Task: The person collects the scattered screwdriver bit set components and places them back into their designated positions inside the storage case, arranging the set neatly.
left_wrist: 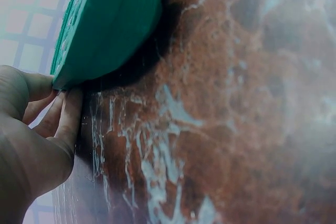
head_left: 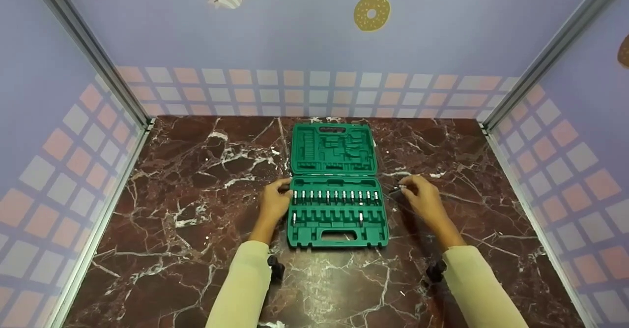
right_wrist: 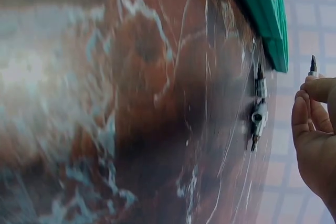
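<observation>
An open green tool case [head_left: 304,230] lies on the marble-patterned table, its lid folded back. Small metal bits [head_left: 335,197] fill the upper row of slots, and a lower row holds two more. At the case's left edge, my left hand [head_left: 275,201] grips the side between thumb and fingers. My right hand [head_left: 423,199], to the right of the case, pinches a screwdriver bit [right_wrist: 313,65] with its dark tip pointing up. Below that hand, several loose bits [right_wrist: 258,116] rest on the table close to the case's right side.
The dark red table [head_left: 196,249] has white veins. Patterned walls with pink and white squares [head_left: 295,94] enclose it at the back and both sides, joined by metal corner posts [head_left: 93,52].
</observation>
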Available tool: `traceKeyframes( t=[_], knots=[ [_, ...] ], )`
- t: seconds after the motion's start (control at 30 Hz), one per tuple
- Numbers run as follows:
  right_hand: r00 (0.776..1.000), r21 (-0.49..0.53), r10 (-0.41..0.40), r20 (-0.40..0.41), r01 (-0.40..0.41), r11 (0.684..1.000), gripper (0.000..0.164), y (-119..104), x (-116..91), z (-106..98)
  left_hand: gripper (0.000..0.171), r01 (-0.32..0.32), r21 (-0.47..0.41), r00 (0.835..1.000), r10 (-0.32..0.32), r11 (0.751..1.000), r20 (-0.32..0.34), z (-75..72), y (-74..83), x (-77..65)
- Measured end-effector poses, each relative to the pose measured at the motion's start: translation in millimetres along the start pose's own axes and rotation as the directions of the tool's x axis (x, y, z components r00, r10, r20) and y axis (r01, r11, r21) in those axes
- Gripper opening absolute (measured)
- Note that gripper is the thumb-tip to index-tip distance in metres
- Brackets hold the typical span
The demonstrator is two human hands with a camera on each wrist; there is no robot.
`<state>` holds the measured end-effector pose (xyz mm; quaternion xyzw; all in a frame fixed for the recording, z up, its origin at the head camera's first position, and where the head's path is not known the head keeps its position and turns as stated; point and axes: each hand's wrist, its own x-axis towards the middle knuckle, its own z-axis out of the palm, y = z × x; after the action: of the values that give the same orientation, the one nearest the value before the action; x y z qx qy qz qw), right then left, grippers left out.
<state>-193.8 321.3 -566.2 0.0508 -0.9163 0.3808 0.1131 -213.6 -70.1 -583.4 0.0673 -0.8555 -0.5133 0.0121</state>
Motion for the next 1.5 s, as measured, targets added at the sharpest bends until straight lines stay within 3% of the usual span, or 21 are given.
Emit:
traceKeyframes(
  t=[0.47,0.87,1.23,1.5],
  knots=[
    [0.995,0.042,-0.085,0.053,0.083,0.996,0.015,-24.4,-8.2,16.7,0.033,-0.013,-0.003,1.0,0.013,1.0,-0.015,0.9,0.4,1.4],
    [0.975,0.097,-0.172,0.143,0.159,0.983,0.016,-56.2,-6.2,32.7,0.032,-0.015,-0.016,1.0,0.015,1.0,-0.006,0.4,-0.1,1.3],
    [0.949,0.116,-0.206,0.238,0.183,0.976,0.016,-86.0,-4.4,51.6,0.032,-0.014,-0.01,1.0,0.013,1.0,-0.013,1.7,-0.6,1.6],
    [0.907,0.151,-0.24,0.345,0.199,0.968,0.015,-111.2,-2.4,71.3,0.034,0.001,0.009,1.0,-0.001,1.0,-0.003,-0.2,0.0,0.7]
  ],
)
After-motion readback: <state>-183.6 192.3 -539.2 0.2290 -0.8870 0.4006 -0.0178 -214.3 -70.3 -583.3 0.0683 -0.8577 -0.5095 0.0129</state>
